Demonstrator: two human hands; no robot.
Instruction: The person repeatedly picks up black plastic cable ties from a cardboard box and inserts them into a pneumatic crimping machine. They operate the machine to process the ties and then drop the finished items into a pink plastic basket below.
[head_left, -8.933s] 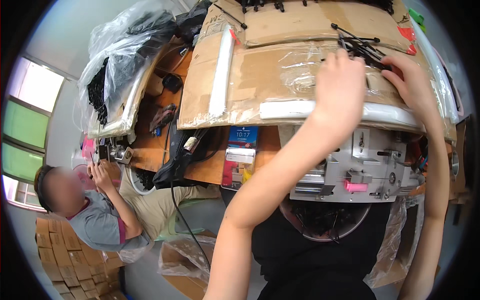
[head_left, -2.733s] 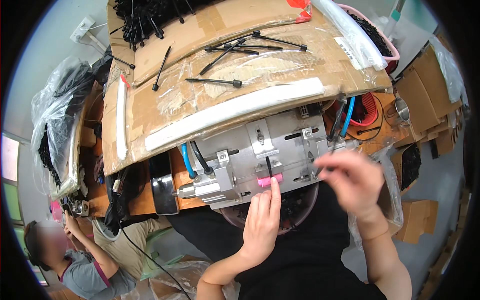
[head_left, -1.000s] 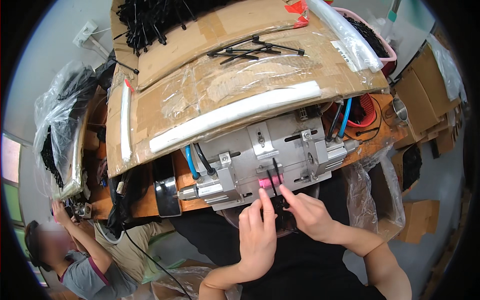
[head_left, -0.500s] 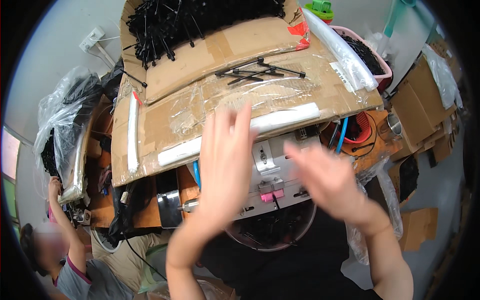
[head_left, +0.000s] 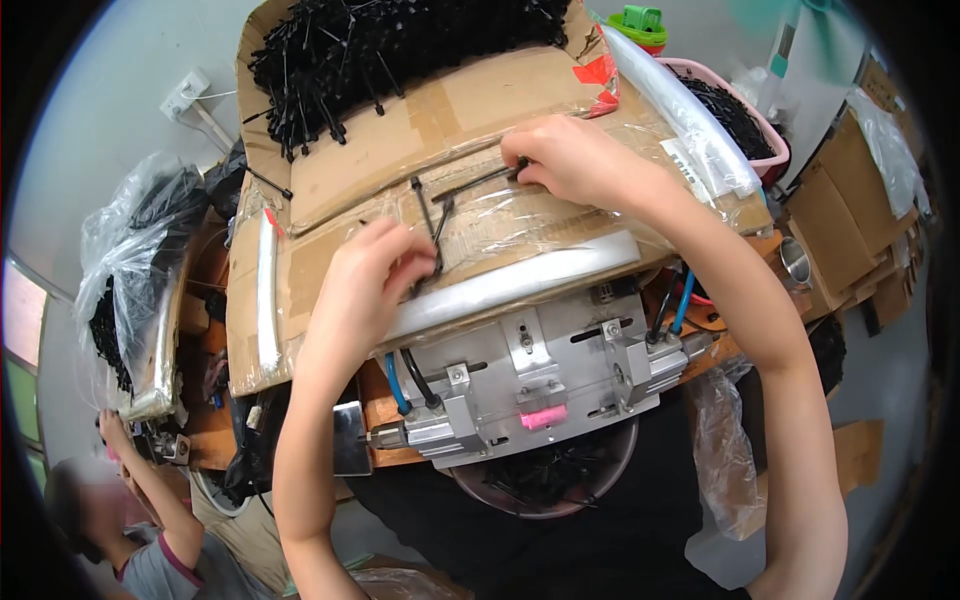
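Note:
On the taped cardboard (head_left: 330, 245), thin black rods with thicker ends lie between my hands. My right hand (head_left: 575, 165) is closed, its fingertips pinching the thick end of a black rod (head_left: 475, 184). My left hand (head_left: 375, 275) curls its fingers around the lower ends of a couple more rods (head_left: 424, 208), partly hiding them. Below the cardboard is a metal fixture (head_left: 480, 365) with a pink block (head_left: 544, 417) at its front middle. Under the fixture, a round bowl (head_left: 627, 460) holds many black pieces.
A heap of black rods (head_left: 400, 50) fills the back of the cardboard box. Blue hoses (head_left: 394, 385) run to the fixture. At the right back stands a pink basket (head_left: 775, 150) of black parts. A co-worker (head_left: 150, 520) sits at the lower left beside a plastic-covered pile (head_left: 150, 240).
Both hands have moved from above the fixture to the rods on the cardboard, the right one up and inward. The rods there have shifted. The dark piece at the pink block is gone.

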